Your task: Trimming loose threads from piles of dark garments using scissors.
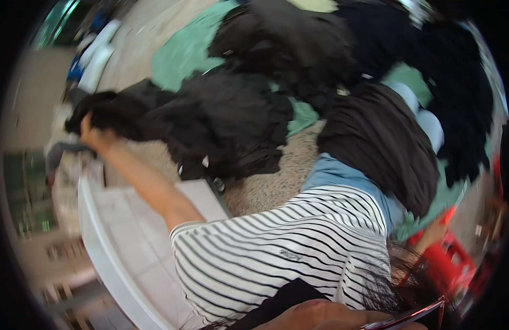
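My left arm reaches out to the far left, where my left hand (pixel 95 135), a little blurred, grips the end of a black garment (pixel 120 113). That cloth runs into a heap of dark garments (pixel 227 121) on the floor in front of me. Over my lap lies a dark brown garment (pixel 381 143). At the right, my right hand (pixel 437 228) is low beside a red plastic crate (pixel 449 264). Something small and orange-red (pixel 447 215) shows at its fingers, which are too small and partly hidden to read.
More dark clothes (pixel 287 47) lie ahead on green sheeting (pixel 183 52), with a black pile (pixel 452 93) at the right. A white-edged table (pixel 117 269) with a pale tiled top stands close at my left. White rolls (pixel 98 60) lie farther off at the upper left.
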`<state>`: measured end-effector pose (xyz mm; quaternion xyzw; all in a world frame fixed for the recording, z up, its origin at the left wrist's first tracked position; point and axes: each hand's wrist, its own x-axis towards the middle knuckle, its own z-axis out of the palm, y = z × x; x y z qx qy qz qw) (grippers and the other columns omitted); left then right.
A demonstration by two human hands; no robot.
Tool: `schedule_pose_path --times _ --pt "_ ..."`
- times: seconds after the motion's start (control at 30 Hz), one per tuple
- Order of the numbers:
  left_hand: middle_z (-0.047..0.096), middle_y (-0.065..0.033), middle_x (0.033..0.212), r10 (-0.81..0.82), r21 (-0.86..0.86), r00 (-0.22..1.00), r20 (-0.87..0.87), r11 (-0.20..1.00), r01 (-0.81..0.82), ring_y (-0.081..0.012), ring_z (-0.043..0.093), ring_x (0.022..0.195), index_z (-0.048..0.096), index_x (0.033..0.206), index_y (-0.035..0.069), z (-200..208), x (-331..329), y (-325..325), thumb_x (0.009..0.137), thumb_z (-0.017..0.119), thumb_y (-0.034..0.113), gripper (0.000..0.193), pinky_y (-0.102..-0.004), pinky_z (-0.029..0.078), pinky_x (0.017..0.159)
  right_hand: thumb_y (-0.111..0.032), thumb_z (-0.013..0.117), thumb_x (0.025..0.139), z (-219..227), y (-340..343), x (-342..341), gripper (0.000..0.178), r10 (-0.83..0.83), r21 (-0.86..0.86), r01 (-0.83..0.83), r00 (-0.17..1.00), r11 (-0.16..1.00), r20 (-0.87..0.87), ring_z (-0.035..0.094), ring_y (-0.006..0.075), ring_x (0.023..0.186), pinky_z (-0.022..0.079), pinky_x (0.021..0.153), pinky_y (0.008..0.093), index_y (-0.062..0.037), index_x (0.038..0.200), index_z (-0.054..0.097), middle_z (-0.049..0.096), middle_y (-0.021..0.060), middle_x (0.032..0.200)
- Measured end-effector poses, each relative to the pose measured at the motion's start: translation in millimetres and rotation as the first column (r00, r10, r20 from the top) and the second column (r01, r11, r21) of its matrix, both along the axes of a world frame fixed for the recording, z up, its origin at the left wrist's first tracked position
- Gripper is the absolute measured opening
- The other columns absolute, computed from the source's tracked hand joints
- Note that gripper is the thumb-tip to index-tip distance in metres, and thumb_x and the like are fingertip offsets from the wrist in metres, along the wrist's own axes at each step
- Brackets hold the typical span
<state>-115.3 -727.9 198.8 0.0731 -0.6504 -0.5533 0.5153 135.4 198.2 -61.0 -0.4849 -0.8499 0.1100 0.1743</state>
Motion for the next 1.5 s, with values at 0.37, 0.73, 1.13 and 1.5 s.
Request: schedule_pose_path --times 0.37,0.73,1.13,1.5 --pt "0.067 -0.0241 0.11 -0.478 -0.171 0.809 -0.343 0.878 0.446 -0.0354 0.067 0.101 0.07 0.105 -0.008 70.6 -79.6 220.1 0.082 0.06 0.008 0.03 -0.045 0.053 0.097 -0.049 0.06 0.094 -1.2 -13.4 3.9 0.044 -0.202 -0.035 0.206 0.89 0.978 -0.409 0.062 0.0474 0.081 0.047 0.067 0.0513 -0.0067 0.106 0.061 0.065 0.0235 0.082" --pt "0.041 -0.0182 0.148 -0.802 -0.191 -0.391 0.451 -0.515 0.836 -0.0366 0.038 0.139 0.036 0.147 0.009 -141.6 20.3 728.4 0.078 0.08 0.022 0.083 -0.0415 0.031 0.114 -0.039 0.068 0.092 -0.9 -34.2 29.9 0.039 -0.225 -0.095 0.205 0.841 0.974 -0.492 0.064 0.0361 0.079 0.049 0.072 0.044 -0.0028 0.106 0.062 0.066 0.0187 0.085" --pt "0.042 -0.0204 0.148 -0.6 -0.6 0.512 0.614 0.067 0.797 -0.0406 0.036 0.139 0.055 0.133 0.007 -197.3 29.2 568.4 0.084 0.073 0.044 0.064 -0.0567 0.023 0.113 -0.035 0.07 0.092 35.0 -39.5 -9.8 0.039 -0.264 -0.511 0.03 0.881 0.859 -0.392 0.063 0.0145 0.058 0.045 0.047 0.0308 -0.0124 0.124 0.064 0.062 0.0083 0.069" --pt "0.045 -0.0178 0.147 -0.466 -0.692 0.684 0.561 0.19 0.696 -0.0349 0.04 0.136 0.058 0.129 0.012 -211.0 53.5 568.4 0.073 0.072 0.023 0.058 -0.0564 0.02 0.114 -0.01 0.08 0.081 88.3 -38.3 -67.2 0.056 0.069 -0.468 -0.383 0.826 0.796 -0.559 0.059 0.0136 0.103 0.047 0.092 0.0276 0.0001 0.131 0.056 0.065 0.0069 0.116"
